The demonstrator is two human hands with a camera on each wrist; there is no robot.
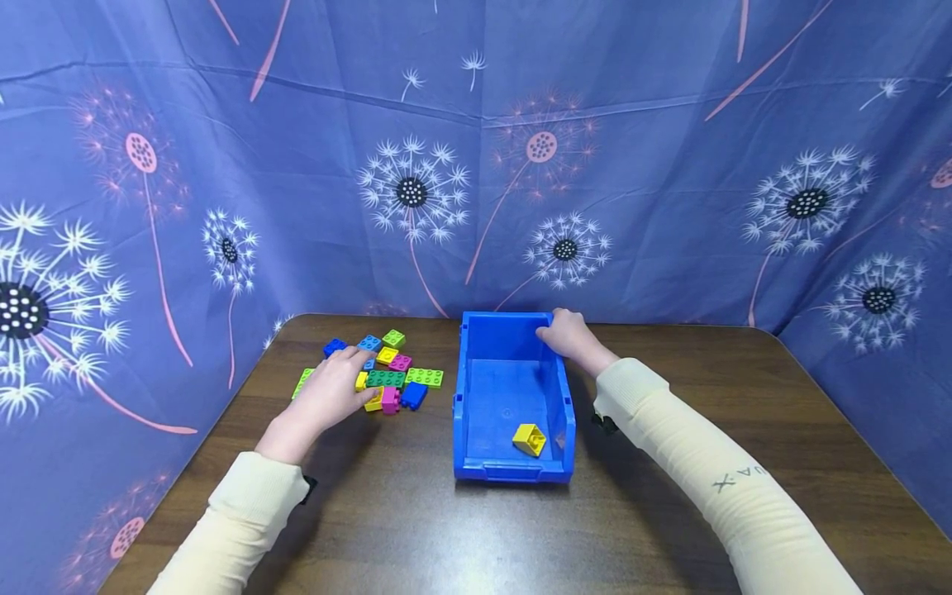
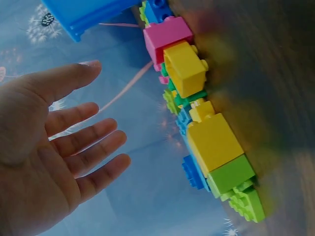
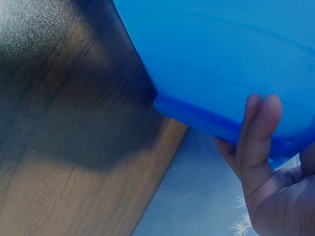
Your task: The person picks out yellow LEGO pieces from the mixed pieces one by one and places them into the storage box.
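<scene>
My left hand (image 1: pixel 335 392) hovers over a group of toy building bricks, its fingers spread and nothing held, as the left wrist view shows. Close by are a yellow brick (image 2: pixel 214 147), a pink brick (image 2: pixel 167 37) and a green brick (image 1: pixel 386 378). My right hand (image 1: pixel 571 335) grips the back right corner of a blue plastic bin (image 1: pixel 461 413), thumb over the rim. Fingers (image 3: pixel 261 132) of that hand lie against the bin's outer side in the right wrist view. Inside the bin, near its low front, lies one yellow brick (image 1: pixel 529 440).
The bin stands on a dark wooden table (image 1: pixel 387 529), to the right of the bricks. Other bricks there include a lime green brick (image 1: pixel 424 378) and a blue brick (image 1: pixel 413 396). A blue cloth (image 1: pixel 320 207) with dandelion prints hangs behind and at both sides.
</scene>
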